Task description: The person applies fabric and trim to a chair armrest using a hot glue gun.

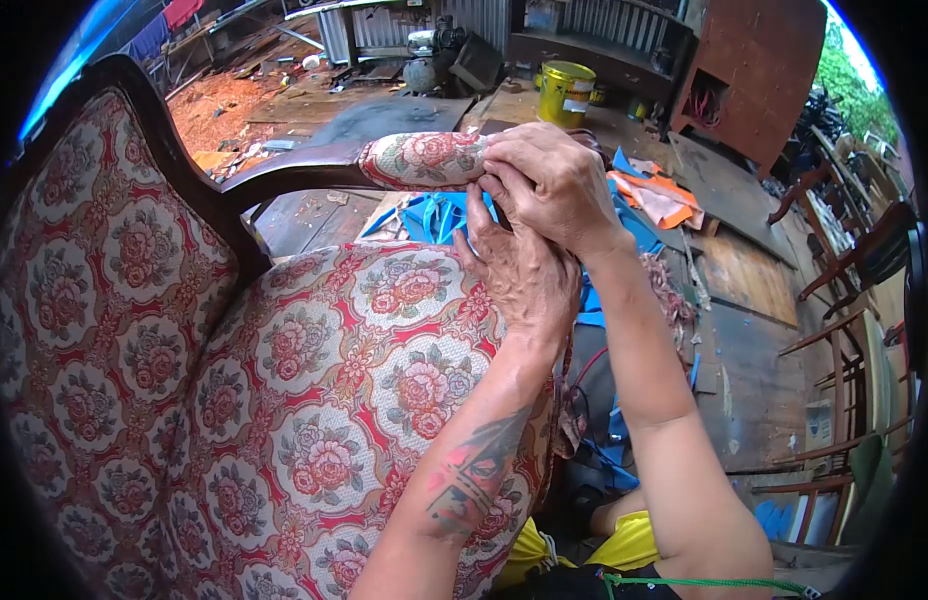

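Observation:
A wooden-framed armchair (pixel 314 390) with floral red, cream and grey upholstery fills the left and middle of the head view. Its dark curved armrest (pixel 304 163) carries a small padded cover of the same floral fabric (pixel 424 160). Over the front end of that pad, my right hand (pixel 559 185) is closed, its fingers bent and pressed onto the fabric edge. Just below, my left hand (pixel 524 268) pinches at the pad's underside, partly overlapped by the right. The fingertips of both hands meet there, and any small piece between them is hidden.
Blue sheet scraps (pixel 434 217) and orange scraps (pixel 664 200) lie on the board floor beyond the armrest. A yellow bucket (pixel 565 93) and a compressor (pixel 424 68) stand farther back. Wooden chair frames (pixel 864 255) line the right side, near a brown cabinet (pixel 749 75).

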Demonstrator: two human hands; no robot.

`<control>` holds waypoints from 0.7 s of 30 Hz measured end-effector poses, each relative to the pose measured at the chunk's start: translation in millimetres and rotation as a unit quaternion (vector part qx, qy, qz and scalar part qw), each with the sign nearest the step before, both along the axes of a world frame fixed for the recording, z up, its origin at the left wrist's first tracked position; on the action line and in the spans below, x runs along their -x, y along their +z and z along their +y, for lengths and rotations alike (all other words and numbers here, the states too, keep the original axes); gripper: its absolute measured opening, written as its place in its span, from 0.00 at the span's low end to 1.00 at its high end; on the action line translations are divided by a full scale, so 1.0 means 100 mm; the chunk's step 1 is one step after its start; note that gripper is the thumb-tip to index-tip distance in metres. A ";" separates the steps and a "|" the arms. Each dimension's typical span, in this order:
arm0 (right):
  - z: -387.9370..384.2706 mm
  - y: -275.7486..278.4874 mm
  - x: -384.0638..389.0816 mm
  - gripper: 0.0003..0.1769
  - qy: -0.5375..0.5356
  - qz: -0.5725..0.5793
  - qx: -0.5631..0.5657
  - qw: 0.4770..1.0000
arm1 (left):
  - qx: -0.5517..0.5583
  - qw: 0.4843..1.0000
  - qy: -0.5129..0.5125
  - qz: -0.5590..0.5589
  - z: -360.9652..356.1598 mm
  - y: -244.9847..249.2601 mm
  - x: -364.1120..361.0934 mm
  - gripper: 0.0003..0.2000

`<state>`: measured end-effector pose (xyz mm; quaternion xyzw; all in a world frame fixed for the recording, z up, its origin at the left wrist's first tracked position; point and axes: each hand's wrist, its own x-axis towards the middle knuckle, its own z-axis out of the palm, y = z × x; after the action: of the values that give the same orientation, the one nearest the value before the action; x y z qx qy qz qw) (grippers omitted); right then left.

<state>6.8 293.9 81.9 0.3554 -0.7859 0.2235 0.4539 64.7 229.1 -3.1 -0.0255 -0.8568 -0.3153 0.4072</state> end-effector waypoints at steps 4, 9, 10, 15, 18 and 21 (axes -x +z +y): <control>-0.04 -0.06 0.00 0.08 -0.025 0.037 0.028 0.999 | 0.028 0.999 -0.019 0.002 -0.07 -0.05 0.02 0.44; -0.02 -0.14 0.04 0.07 -0.012 0.048 0.065 0.997 | 0.078 0.996 -0.039 0.023 -0.12 -0.03 0.00 0.44; -0.01 -0.14 0.04 0.08 -0.013 0.044 0.056 0.997 | 0.070 0.996 -0.037 0.033 -0.12 -0.03 0.01 0.43; 0.04 -0.14 0.11 0.11 0.004 0.070 0.027 0.997 | 0.069 0.997 -0.043 0.017 -0.13 -0.05 0.02 0.41; 0.07 -0.14 0.11 0.11 0.022 0.060 0.024 0.998 | 0.049 0.996 -0.047 0.049 -0.14 -0.04 0.06 0.34; 0.06 -0.17 0.11 0.13 0.022 0.056 0.034 0.998 | 0.055 0.994 -0.076 0.053 -0.18 -0.04 0.08 0.31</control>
<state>-4.5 299.9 64.5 0.3689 -0.7430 0.2396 0.5044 56.4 211.0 -6.8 -0.1297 -0.8456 -0.2953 0.4253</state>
